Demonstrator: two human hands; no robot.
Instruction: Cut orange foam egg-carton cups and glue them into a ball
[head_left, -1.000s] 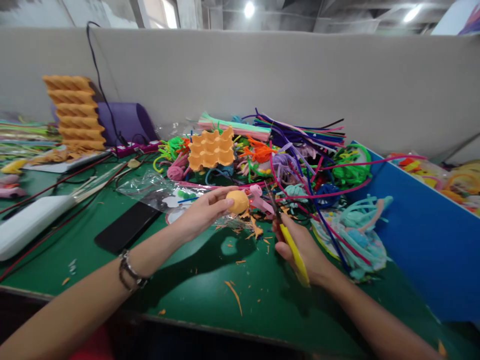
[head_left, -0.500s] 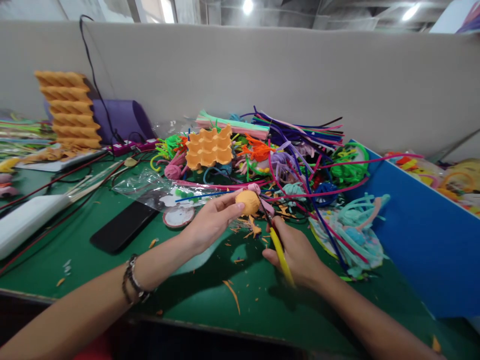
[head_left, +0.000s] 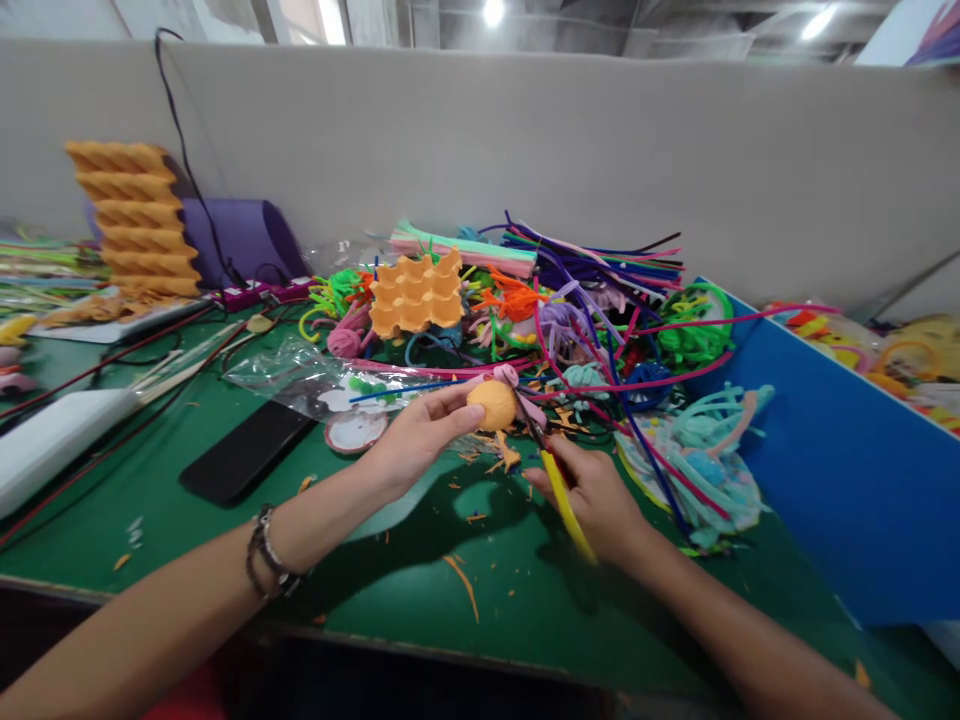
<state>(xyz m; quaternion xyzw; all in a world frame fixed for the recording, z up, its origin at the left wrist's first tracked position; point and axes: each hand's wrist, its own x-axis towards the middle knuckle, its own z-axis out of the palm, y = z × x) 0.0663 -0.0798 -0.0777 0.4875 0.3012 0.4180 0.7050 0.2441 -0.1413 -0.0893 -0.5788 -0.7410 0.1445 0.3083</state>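
Observation:
Between the thumb and fingers of my left hand (head_left: 420, 435) is a small round orange piece (head_left: 493, 406), held above the green table (head_left: 420, 600). My right hand (head_left: 592, 490) grips scissors with yellow handles (head_left: 568, 505). Their dark blades point up and left, at the right edge of the orange piece; whether they touch it I cannot tell. A pink rolled piece (head_left: 505, 376) shows just behind the orange one. Orange scraps (head_left: 507, 455) lie on the table below and behind my hands.
Colourful pipe cleaners (head_left: 570, 330) are heaped at the back, with an orange egg-tray piece (head_left: 417, 293) on them. A black phone (head_left: 244, 455) and a white box (head_left: 60, 440) lie left. A blue panel (head_left: 840, 470) stands right; a taller orange tray (head_left: 139, 215) stands back left.
The handles of the scissors and my right hand have shifted slightly, with the fingers changing their bend. The orange piece has turned a little and shows a rounder face.

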